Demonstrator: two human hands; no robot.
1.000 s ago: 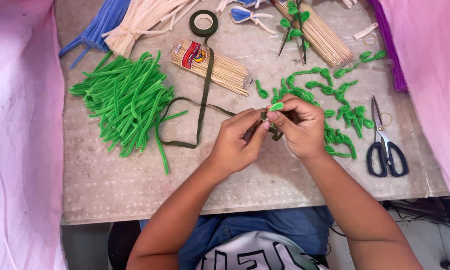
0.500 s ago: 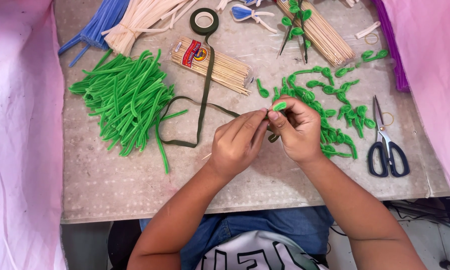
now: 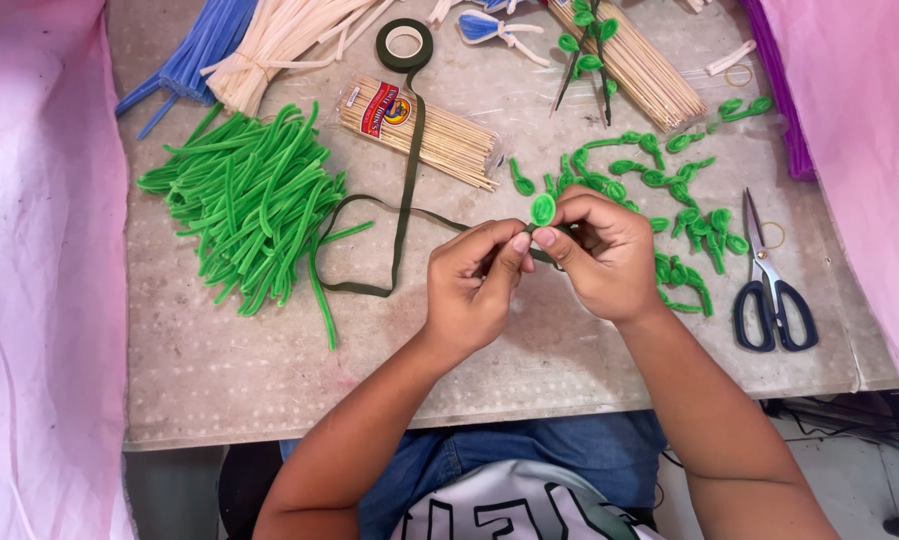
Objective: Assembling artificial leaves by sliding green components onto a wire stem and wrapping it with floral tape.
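My left hand [image 3: 475, 285] and my right hand [image 3: 605, 255] meet above the middle of the table, fingertips together. Between them they pinch a small green pipe-cleaner leaf loop [image 3: 543, 209], which sticks up above my right thumb. A dark green floral tape strip [image 3: 402, 215] runs from the tape roll [image 3: 404, 44] down the table, loops left and comes back into my fingers. The part that the tape wraps is hidden inside my hands.
A heap of green pipe cleaners [image 3: 255, 205] lies at the left. A pack of wooden skewers [image 3: 425, 130] lies behind my hands. Several finished green leaf loops [image 3: 675, 190] are scattered at the right, beside blue-handled scissors [image 3: 770, 285]. Pink cloth [image 3: 30, 270] hangs at both sides.
Both hands have stayed together over the same spot. The fingers have shifted and rolled, and the green loop now stands higher above my right thumb.
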